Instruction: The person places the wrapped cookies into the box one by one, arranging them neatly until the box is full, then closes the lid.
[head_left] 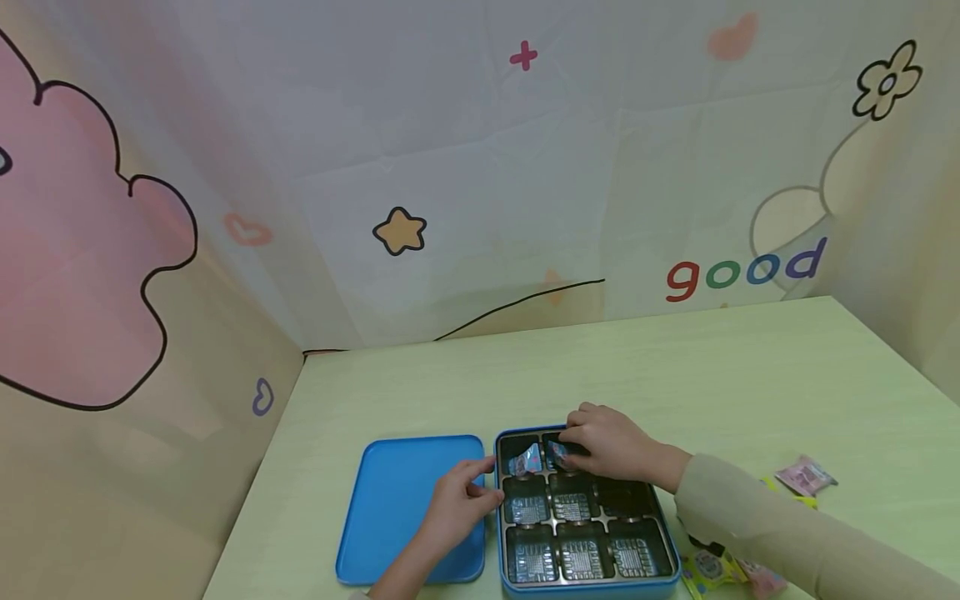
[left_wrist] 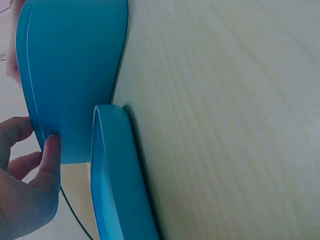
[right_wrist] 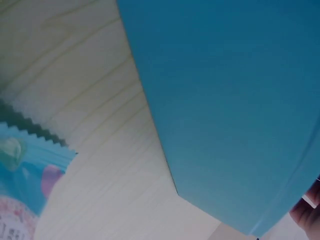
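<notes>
A blue tin box (head_left: 588,590) with a divided metal insert stands on the table. One blue-and-pink wrapped candy (head_left: 527,460) lies in its back left compartment. My right hand (head_left: 617,446) reaches over the back row, its fingers pinching a second wrapped candy (head_left: 557,452) in the back middle compartment; the fingertips are partly hidden. My left hand (head_left: 459,504) touches the tin's left side, with the thumb (left_wrist: 51,150) against the wall and other fingertips at the rim. The remaining compartments in view hold no candy and show embossed bottoms.
A blue lid (head_left: 408,500) lies left of the tin, partly under my left forearm. Right of the tin are a pink wrapped candy (head_left: 806,477), a yellow packet (head_left: 708,571) and others, partly covered by my right sleeve (head_left: 780,521). A printed cloth backdrop (head_left: 465,167) borders the table.
</notes>
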